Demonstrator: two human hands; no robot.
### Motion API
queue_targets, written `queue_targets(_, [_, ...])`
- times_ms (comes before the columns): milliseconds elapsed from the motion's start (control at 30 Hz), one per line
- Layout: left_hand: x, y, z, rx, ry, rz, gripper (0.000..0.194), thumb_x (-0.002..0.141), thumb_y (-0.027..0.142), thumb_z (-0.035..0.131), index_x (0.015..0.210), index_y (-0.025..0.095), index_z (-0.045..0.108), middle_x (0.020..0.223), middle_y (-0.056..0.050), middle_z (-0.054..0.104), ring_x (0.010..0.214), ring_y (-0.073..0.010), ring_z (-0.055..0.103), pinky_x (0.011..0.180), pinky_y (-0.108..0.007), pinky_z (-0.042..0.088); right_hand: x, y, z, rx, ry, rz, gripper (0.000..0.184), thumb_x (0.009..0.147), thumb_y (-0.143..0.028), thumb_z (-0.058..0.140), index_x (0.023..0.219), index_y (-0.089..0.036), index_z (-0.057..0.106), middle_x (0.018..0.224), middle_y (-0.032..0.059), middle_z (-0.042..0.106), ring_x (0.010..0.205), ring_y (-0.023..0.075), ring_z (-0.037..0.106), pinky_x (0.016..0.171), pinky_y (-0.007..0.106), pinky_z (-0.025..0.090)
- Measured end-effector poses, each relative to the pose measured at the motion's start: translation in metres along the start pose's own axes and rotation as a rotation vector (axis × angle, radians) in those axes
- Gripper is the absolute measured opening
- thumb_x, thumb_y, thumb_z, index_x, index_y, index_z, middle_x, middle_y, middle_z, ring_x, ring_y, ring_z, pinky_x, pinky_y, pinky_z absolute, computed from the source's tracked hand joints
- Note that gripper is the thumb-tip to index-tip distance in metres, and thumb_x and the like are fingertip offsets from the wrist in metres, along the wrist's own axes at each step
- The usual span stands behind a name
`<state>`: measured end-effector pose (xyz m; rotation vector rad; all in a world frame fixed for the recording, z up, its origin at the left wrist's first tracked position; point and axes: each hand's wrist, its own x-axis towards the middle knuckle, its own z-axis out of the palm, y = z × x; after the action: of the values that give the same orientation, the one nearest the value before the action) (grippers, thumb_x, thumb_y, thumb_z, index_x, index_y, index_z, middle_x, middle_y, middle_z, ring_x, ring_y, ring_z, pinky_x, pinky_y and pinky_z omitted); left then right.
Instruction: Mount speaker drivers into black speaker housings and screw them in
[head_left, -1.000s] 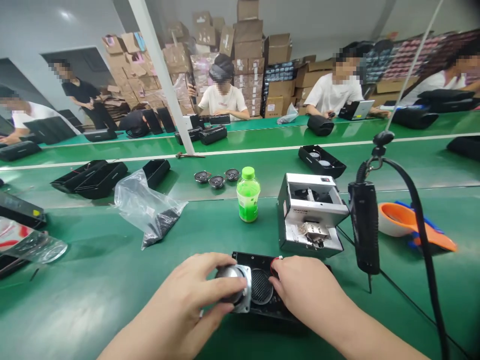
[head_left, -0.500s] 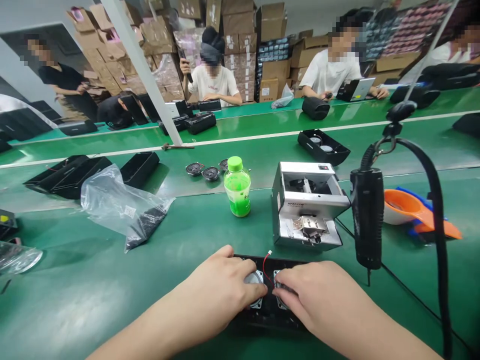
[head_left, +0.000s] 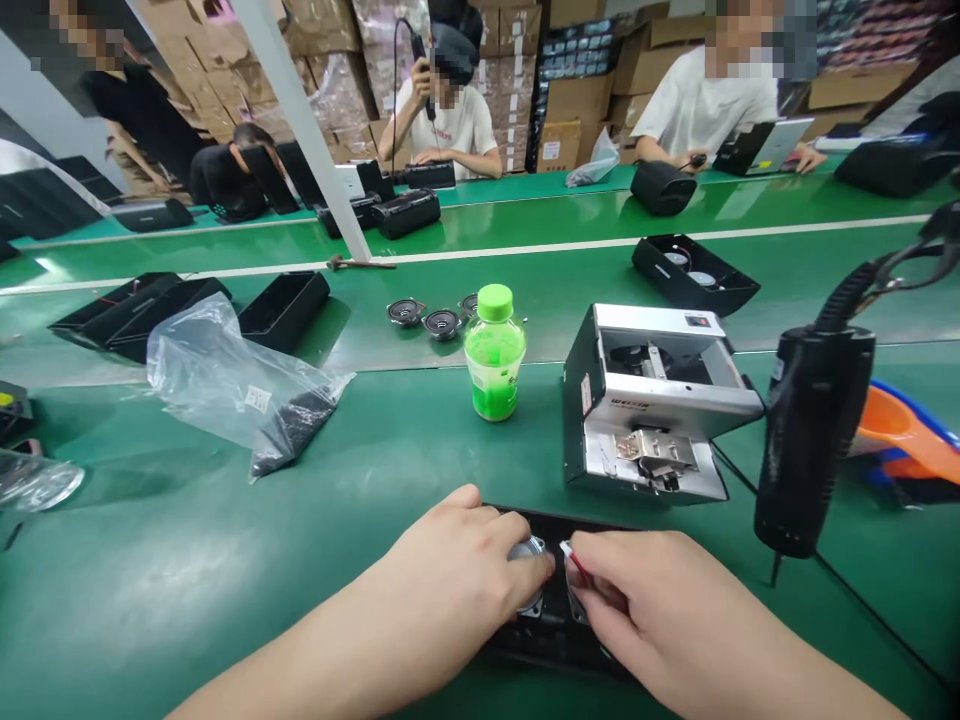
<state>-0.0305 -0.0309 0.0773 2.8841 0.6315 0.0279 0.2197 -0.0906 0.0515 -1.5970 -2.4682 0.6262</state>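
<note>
A long black speaker housing (head_left: 553, 640) lies in front of me, with two speaker drivers seated in it. My left hand (head_left: 472, 560) is closed over the left speaker driver (head_left: 537, 546), thumb and fingers around its round metal back. Over at the right end, my right hand (head_left: 645, 585) has its fingers curled on the right speaker driver (head_left: 576, 606), which they mostly cover. A red wire (head_left: 579, 568) with a white plug (head_left: 565, 549) shows against the right fingertips; whether it is pinched I cannot tell.
Beyond the housing stand a green-capped bottle (head_left: 495, 355) and a silver-black machine (head_left: 656, 400). An electric screwdriver (head_left: 814, 445) hangs at right near an orange scoop (head_left: 900, 420). Loose speaker drivers (head_left: 442, 323), a plastic bag (head_left: 240, 385) and black housings (head_left: 285, 308) lie leftward. Co-workers sit opposite.
The view has shifted, so most things appear displaced. The red wire stood up between my hands; now its plug is at my right fingertips. My left hand stays on its driver.
</note>
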Motion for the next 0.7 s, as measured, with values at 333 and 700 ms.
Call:
queue_targets(333, [-0.006,-0.002,0.027,-0.013,0.117,-0.020,0.034,0.096,0.020,0.078,0.127,0.021,0.064,0.105,-0.002,0.075,0.084,-0.0216,0.068,0.075,-0.040,0.034,-0.034,0.021,-0.016,-0.227,0.273,-0.338,0.035,0.102,-0.017,0.048,0.120,-0.034,0.073,0.125,-0.0030,0.079,0.102,0.0198,0.081,0.077,0.036,0.072])
queue_targets(700, [-0.005,0.002,0.022,-0.004,0.177,-0.054,0.014,0.109,0.018,0.058,0.119,0.021,0.068,0.101,-0.001,0.076,0.084,-0.0215,0.065,0.079,-0.042,0.031,-0.039,0.036,-0.005,-0.230,0.092,-0.334,0.045,0.107,-0.020,0.051,0.148,-0.033,0.065,0.149,-0.0053,0.069,0.128,0.0192,0.074,0.101,0.042,0.073])
